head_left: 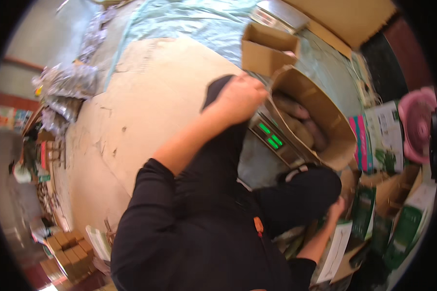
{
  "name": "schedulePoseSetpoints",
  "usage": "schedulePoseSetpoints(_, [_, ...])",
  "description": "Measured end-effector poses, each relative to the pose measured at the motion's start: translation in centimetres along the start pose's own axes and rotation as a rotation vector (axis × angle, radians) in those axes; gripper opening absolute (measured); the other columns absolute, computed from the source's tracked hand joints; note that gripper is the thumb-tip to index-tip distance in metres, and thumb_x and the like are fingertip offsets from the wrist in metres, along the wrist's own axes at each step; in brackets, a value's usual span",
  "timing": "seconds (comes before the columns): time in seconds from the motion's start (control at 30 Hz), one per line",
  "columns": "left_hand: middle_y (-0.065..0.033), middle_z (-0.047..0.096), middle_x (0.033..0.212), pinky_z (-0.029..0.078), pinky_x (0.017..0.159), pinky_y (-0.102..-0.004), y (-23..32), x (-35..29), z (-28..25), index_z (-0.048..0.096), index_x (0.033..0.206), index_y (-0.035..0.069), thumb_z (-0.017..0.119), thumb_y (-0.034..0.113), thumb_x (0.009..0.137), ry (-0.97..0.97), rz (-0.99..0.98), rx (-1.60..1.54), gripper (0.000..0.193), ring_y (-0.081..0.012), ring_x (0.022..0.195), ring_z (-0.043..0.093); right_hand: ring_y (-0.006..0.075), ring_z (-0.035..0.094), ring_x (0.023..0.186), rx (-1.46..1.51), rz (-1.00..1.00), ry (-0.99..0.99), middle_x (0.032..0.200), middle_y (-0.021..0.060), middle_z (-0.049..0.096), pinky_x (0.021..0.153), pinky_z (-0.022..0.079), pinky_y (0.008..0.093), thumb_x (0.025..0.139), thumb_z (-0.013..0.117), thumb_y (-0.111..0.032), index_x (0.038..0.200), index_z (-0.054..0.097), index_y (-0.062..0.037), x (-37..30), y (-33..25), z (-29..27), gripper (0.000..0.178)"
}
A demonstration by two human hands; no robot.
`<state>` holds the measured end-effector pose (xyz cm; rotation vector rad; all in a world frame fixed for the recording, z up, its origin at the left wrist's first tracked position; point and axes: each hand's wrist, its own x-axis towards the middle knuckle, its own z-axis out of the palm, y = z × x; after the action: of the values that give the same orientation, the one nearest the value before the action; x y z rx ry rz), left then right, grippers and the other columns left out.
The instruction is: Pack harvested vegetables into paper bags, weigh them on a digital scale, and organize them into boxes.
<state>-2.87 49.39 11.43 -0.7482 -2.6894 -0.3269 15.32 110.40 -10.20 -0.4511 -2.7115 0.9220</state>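
My left hand (pixel 243 98) is over my left knee, its fingers curled closed beside the near-left rim of an open cardboard box (pixel 337 138). Whatever those fingers hold, if anything, is hidden. Inside the box lie several brownish-pink, rounded long pieces (pixel 296 107) that look like sweet potatoes. Under or right against the box is a digital scale (pixel 272 137) with lit green digits. My right hand (pixel 336 209) is low beside my right knee, close to green and white cartons. Its fingers are mostly hidden and blurred.
A smaller open cardboard box (pixel 264 52) and another scale (pixel 281 17) stand beyond. Flat cardboard (pixel 145 82) covers the floor at left. Crumpled clear plastic (pixel 70 82) lies farther left. A pink basin (pixel 416 126) and green cartons (pixel 404 235) crowd the right. Small brown boxes (pixel 73 254) are stacked lower left.
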Motion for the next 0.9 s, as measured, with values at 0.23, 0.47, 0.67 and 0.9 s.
schedulePoseSetpoints(0.23, [-0.0071,0.064,0.105,0.046,0.087,-0.0379,-0.7,-1.1,-1.9,0.067,0.100,0.008,0.063,0.010,0.078,-0.005,-0.138,-0.062,0.022,-0.0286,0.098,0.058,0.0163,0.063,0.072,0.213,1.102,-0.388,0.086,0.0033,0.065,0.055,0.045,0.0340,0.081,0.063,-0.017,0.116,0.059,-0.0087,-19.7,-2.8,5.5,0.037])
schedulePoseSetpoints(0.47, [-0.0065,0.063,0.106,0.041,0.093,-0.0385,2.5,1.1,-0.1,0.066,0.104,0.009,0.062,0.013,0.082,-0.043,0.028,-0.086,0.023,-0.0272,0.103,0.056,0.0148,0.055,0.057,0.570,1.388,-0.211,0.076,-0.0005,0.059,0.053,0.043,0.0313,0.083,0.056,-0.009,0.112,0.059,-0.0127,-29.6,-4.8,7.0,0.029])
schedulePoseSetpoints(0.67, [-0.0091,0.062,0.110,0.043,0.092,-0.0400,3.5,2.7,2.0,0.064,0.109,0.010,0.062,0.013,0.083,-0.118,0.071,-0.119,0.026,-0.0313,0.104,0.056,0.0171,0.061,0.075,0.480,1.407,-0.319,0.092,0.0031,0.062,0.066,0.048,0.0364,0.084,0.061,-0.016,0.121,0.055,-0.0088,-30.9,-7.6,7.9,0.038])
schedulePoseSetpoints(0.9, [-0.0062,0.062,0.108,0.041,0.095,-0.0383,4.3,3.9,4.1,0.064,0.108,0.010,0.062,0.016,0.083,-0.260,0.040,-0.079,0.026,-0.0290,0.104,0.055,0.0164,0.061,0.075,0.500,1.357,-0.346,0.092,0.0022,0.062,0.063,0.048,0.0343,0.084,0.062,-0.018,0.122,0.056,-0.0092,-31.8,-9.7,8.1,0.040])
